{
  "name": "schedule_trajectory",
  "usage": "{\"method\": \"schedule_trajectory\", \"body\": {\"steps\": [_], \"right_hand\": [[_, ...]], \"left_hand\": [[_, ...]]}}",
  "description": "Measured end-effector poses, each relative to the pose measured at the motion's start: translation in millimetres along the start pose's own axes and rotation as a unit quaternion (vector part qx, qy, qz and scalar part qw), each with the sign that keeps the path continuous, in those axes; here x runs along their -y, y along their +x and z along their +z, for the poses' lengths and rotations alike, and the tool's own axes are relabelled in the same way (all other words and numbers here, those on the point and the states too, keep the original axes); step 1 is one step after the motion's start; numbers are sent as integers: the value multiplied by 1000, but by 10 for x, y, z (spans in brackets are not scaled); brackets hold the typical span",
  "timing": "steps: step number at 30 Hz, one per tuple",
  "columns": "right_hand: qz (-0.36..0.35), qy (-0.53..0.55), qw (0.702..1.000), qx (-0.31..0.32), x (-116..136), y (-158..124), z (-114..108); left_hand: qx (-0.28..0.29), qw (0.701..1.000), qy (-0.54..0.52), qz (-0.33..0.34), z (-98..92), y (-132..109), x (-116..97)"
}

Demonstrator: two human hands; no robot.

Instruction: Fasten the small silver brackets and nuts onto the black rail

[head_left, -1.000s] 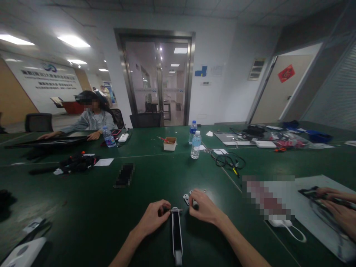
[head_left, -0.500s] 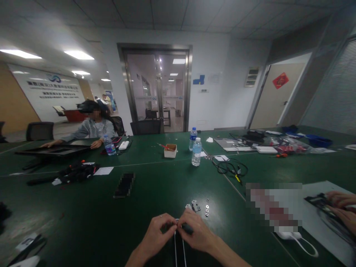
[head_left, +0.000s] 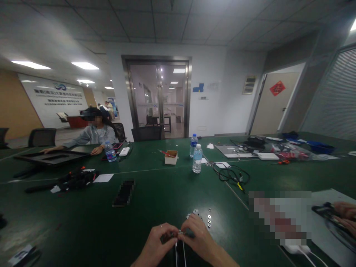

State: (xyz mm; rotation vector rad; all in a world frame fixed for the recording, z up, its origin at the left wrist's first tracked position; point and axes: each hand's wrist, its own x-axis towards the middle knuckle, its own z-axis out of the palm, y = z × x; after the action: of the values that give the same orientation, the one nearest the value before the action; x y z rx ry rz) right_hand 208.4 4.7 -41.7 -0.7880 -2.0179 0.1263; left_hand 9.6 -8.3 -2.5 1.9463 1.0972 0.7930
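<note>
My left hand [head_left: 159, 240] is closed in a pinch at the far end of a narrow black piece with bright metal edges [head_left: 176, 255]. Whatever lies between its fingertips is too small to make out. Right beside it, my right hand [head_left: 199, 234] grips a small tool with a dark rounded handle [head_left: 189, 233], whose tip points left toward the left fingertips. Just beyond the right hand lie small metal brackets [head_left: 196, 212], partly hidden by its knuckles. A short line of several metal rings [head_left: 209, 221] sits to their right on the green table [head_left: 155, 193].
Two water bottles [head_left: 197, 159] and a small box [head_left: 170, 157] stand farther back. A blurred-out phone-like object [head_left: 124, 193] lies left. Cables [head_left: 236, 176] lie at right, near another person's hands [head_left: 345, 213]. Another person [head_left: 98, 129] sits at far left.
The view has tilted up slightly, so everything sits lower. Both hands stay together at the end of the narrow piece, and the right hand still grips the dark-handled tool.
</note>
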Motion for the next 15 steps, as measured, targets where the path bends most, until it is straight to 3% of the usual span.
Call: {"method": "schedule_trajectory", "body": {"steps": [5, 9, 15], "right_hand": [[8, -24, 1000, 5, -57, -18, 26], [49, -49, 997, 26, -103, 25, -121], [96, -70, 977, 177, -202, 30, -453]], "left_hand": [[10, 1000, 25, -14, -35, 24, 2], [4, 995, 97, -31, -229, 31, 44], [74, 982, 157, -69, -399, -3, 145]]}}
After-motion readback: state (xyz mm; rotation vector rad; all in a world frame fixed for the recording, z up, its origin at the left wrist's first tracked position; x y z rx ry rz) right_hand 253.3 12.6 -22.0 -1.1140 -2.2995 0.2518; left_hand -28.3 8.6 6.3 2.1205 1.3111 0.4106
